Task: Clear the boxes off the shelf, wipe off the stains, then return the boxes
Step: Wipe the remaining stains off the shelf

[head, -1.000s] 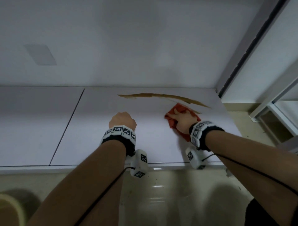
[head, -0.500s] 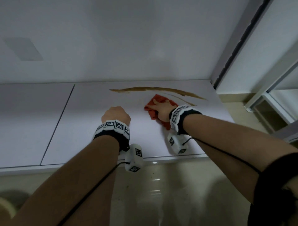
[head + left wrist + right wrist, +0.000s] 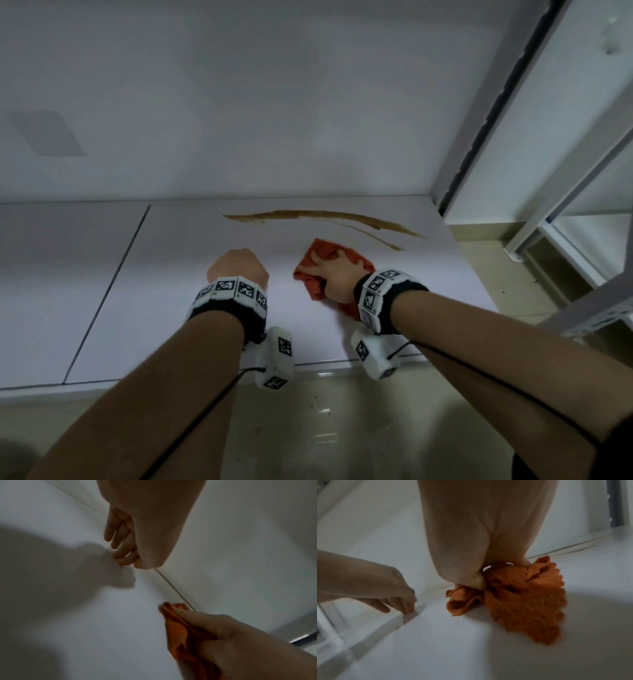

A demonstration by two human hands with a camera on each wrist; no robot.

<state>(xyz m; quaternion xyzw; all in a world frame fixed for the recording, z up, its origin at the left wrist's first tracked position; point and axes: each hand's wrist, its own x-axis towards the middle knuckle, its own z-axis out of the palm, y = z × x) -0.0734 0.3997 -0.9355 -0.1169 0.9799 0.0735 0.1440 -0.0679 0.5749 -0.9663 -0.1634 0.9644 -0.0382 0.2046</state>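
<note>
Right hand (image 3: 337, 274) grips the cloth (image 3: 310, 270) beneath a left-right stain (image 3: 322, 217); left hand (image 3: 238, 265) seemingly curled, holding nothing.

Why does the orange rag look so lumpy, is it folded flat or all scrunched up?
Scrunched up. The orange rag bunches in loose ruffled folds under the right hand, whose fingers press it on the white shelf.

I see dim, greyish light; soft hand shadows fall across the shelf (image 3: 60, 588), wrist views blur at the edges, glare glints on the floor (image 3: 325, 411).
</note>
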